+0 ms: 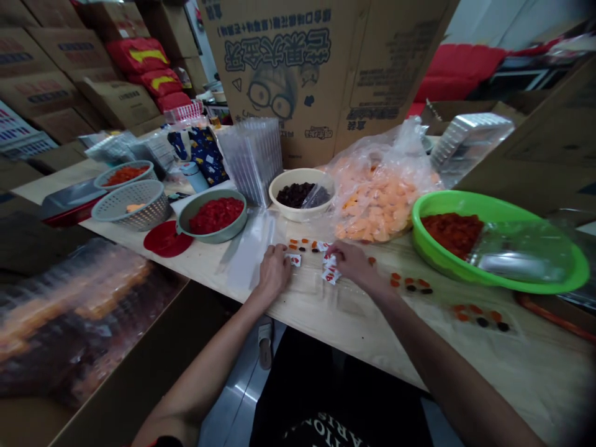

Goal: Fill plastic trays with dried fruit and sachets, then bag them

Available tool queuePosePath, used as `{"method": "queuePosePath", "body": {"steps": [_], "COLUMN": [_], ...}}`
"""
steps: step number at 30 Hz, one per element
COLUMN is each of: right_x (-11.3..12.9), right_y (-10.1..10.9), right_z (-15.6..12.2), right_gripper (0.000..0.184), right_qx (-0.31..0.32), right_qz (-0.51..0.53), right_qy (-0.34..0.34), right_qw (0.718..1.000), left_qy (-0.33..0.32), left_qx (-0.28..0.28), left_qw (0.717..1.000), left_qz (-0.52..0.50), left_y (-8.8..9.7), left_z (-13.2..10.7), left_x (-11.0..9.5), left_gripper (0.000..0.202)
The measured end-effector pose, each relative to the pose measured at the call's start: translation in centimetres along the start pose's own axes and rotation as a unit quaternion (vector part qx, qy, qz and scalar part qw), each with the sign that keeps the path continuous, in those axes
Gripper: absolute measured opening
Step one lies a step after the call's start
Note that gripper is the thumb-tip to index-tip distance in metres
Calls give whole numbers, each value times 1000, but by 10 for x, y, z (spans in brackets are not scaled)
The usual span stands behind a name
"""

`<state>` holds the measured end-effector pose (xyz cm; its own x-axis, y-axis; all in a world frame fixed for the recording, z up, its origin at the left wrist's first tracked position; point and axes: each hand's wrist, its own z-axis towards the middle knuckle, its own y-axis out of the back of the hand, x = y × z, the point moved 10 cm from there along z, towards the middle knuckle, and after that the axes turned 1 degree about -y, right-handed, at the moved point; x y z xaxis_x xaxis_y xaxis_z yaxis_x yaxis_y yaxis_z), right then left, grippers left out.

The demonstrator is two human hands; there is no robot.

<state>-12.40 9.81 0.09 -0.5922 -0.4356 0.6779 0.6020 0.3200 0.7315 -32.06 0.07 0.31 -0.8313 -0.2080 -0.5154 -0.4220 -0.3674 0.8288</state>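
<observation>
My left hand (275, 268) rests at the table's near middle, fingers curled, with a small white packet (295, 260) with red print at its thumb side. Across from it my right hand (348, 261) is closed by its fingertips on white-and-red packets (330, 272), some of which lie on the table under it. Just beyond both hands lie small orange pieces (305, 241) and dark pieces (302, 249) in clear plastic. Similar groups with orange pieces (475, 308) and dark pieces (503, 326) lie to the right. Clear plastic sleeves (254, 248) lie left of my left hand.
Behind stand a cream bowl (302, 214) of dark pieces, a bag of orange pieces (377, 211) and a large carton (326, 74). A green basin (503, 282) is at right. A grey-green bowl (218, 234) of red pieces, a red lid (162, 241) and a colander (139, 217) are at left.
</observation>
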Motion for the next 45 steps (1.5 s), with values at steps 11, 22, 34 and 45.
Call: {"method": "queuePosePath", "body": {"steps": [11, 22, 34, 45], "right_x": [64, 42, -68, -51], "right_y": [-13, -38, 84, 58], "right_z": [3, -51, -54, -72], "right_gripper": [35, 35, 34, 27], "right_qx": [96, 98, -49, -76], "right_qz": [-194, -337, -82, -193], "right_qy": [154, 56, -155, -129], "right_qw": [964, 935, 983, 970], "left_qy": [-238, -180, -99, -22], "left_qx": [195, 152, 168, 159], "left_qw": [944, 970, 979, 981], "left_qz": [120, 53, 56, 107], "left_y": [-46, -43, -57, -58], "left_z": [-53, -20, 7, 18], "left_x": [-27, -71, -75, -74], "left_gripper": [61, 37, 19, 29]}}
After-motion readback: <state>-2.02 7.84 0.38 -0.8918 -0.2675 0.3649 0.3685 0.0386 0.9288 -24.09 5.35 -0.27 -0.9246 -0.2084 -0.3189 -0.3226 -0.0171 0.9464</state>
